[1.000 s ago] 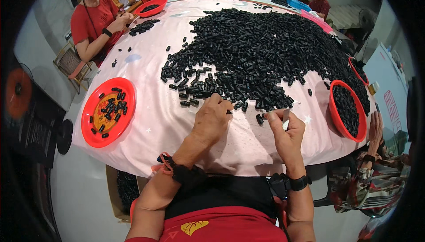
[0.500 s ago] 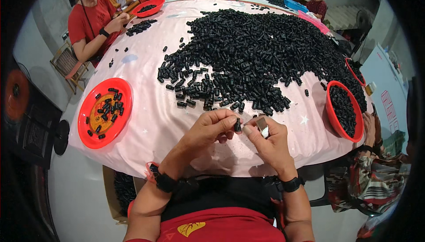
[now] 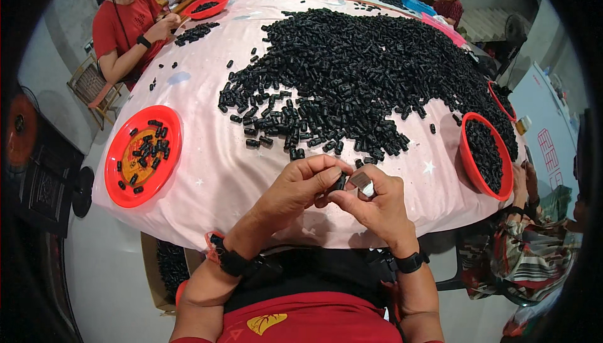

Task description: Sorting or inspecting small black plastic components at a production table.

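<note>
Between the fingertips of my left hand (image 3: 290, 187) is a small black cylindrical part (image 3: 340, 183), gripped over the near side of the table. My right hand (image 3: 384, 203), close beside it, is closed around a small flat metal blade (image 3: 360, 180) with a white wrapped grip. The blade sits next to the part; whether they touch I cannot tell. Just beyond my hands spreads a large pile of similar black parts (image 3: 358, 60) on a pale pink tablecloth (image 3: 207, 155).
An orange-red plate (image 3: 114, 183) with several black parts lies at the left. A red bowl (image 3: 468, 162) full of them stands at the right, near another person's hand (image 3: 520, 183). A person in red (image 3: 119, 35) works at the far left. Below the table is a cardboard box (image 3: 149, 267).
My hands have come closer together, the blade now nearer the black part. The part looks turned and more covered by my left fingers. The whole view has shifted slightly.
</note>
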A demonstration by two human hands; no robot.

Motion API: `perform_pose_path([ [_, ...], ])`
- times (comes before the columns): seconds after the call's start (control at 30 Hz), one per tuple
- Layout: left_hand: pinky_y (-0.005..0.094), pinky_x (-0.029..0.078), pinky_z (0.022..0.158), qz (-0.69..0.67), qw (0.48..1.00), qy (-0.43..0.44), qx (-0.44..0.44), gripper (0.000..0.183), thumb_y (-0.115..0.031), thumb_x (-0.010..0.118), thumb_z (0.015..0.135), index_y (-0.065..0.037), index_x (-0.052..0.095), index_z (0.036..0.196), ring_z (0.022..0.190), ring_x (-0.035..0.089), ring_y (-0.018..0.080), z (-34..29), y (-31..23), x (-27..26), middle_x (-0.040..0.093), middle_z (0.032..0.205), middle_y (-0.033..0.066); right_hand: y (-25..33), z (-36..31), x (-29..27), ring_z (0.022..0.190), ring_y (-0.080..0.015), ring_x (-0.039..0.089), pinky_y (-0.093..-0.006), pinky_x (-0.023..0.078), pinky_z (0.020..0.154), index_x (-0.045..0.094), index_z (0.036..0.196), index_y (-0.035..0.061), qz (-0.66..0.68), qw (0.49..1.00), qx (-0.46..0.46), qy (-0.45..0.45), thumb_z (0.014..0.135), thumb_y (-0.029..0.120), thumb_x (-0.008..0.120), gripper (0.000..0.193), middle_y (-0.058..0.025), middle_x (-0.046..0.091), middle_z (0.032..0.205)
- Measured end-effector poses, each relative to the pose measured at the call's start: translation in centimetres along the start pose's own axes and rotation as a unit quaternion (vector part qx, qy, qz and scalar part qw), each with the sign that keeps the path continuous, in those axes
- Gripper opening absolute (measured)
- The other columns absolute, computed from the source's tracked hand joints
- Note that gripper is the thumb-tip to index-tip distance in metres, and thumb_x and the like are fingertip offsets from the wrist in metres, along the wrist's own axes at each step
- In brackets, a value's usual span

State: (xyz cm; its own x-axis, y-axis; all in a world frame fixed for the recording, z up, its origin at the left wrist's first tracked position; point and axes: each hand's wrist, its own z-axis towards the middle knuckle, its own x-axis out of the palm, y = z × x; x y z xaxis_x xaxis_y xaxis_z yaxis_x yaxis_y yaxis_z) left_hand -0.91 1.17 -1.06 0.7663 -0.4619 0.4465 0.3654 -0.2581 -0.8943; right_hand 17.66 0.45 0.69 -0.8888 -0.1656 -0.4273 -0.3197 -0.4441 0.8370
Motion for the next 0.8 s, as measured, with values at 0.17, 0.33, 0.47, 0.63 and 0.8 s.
perform_pose_path([
  [0.17, 0.0203, 0.05, 0.072, 0.004, 1.0, -0.001, 0.011, 0.032, -0.026, 0.055, 0.095, -0.003, 0.056, 0.117, 0.083, 0.061, 0.0065, 0.04, 0.04, 0.06, 0.064, 0.099, 0.004, -0.18, 0.05, -0.01, 0.057, -0.0127, 0.063, -0.0253, 0.048, 0.05, 0.062, 0.082, 0.0024, -0.037, 0.999, 0.008, 0.009, 0.074, 0.024, 0.079, 0.029, -0.0072, 0.065, 0.064],
  [0.33, 0.0197, 0.05, 0.072, 0.0, 1.0, 0.002, 0.017, 0.034, -0.026, 0.055, 0.095, -0.001, 0.055, 0.118, 0.083, 0.06, 0.0064, 0.13, 0.37, -0.01, 0.065, 0.1, 0.0047, -0.51, 0.0, 0.17, 0.054, -0.0137, 0.062, -0.0267, 0.047, 0.049, 0.062, 0.081, 0.0031, -0.062, 0.998, 0.014, 0.012, 0.074, 0.028, 0.079, 0.031, -0.0073, 0.063, 0.061],
  [0.47, 0.0203, 0.048, 0.071, 0.0, 1.0, -0.017, 0.005, 0.029, -0.024, 0.055, 0.095, -0.004, 0.056, 0.116, 0.081, 0.058, 0.005, -0.04, 0.04, 0.31, 0.063, 0.093, 0.0023, -0.36, -0.16, 0.31, 0.055, -0.0128, 0.063, -0.0254, 0.047, 0.049, 0.061, 0.082, 0.0032, -0.066, 0.998, -0.001, -0.013, 0.074, 0.026, 0.079, 0.03, -0.008, 0.063, 0.064],
  [0.63, 0.0198, 0.044, 0.065, -0.023, 0.998, -0.052, -0.008, 0.023, -0.022, 0.055, 0.095, -0.007, 0.058, 0.111, 0.073, 0.054, 0.0035, 0.06, 0.41, 0.13, 0.06, 0.086, -0.0006, 0.31, -0.25, 0.64, 0.059, -0.0122, 0.064, -0.0237, 0.048, 0.05, 0.061, 0.085, 0.0021, -0.058, 0.997, -0.014, -0.055, 0.077, 0.019, 0.076, 0.024, -0.0085, 0.065, 0.068],
  [0.8, 0.0196, 0.041, 0.064, -0.048, 0.997, -0.058, -0.01, 0.023, -0.022, 0.058, 0.092, -0.007, 0.058, 0.11, 0.071, 0.052, 0.0044, -0.19, 0.07, 0.11, 0.06, 0.085, -0.0015, 0.06, -0.06, 0.18, 0.061, -0.0084, 0.062, -0.0224, 0.047, 0.051, 0.063, 0.09, 0.001, -0.032, 0.997, -0.021, -0.072, 0.082, 0.012, 0.069, 0.014, -0.0071, 0.065, 0.069],
])
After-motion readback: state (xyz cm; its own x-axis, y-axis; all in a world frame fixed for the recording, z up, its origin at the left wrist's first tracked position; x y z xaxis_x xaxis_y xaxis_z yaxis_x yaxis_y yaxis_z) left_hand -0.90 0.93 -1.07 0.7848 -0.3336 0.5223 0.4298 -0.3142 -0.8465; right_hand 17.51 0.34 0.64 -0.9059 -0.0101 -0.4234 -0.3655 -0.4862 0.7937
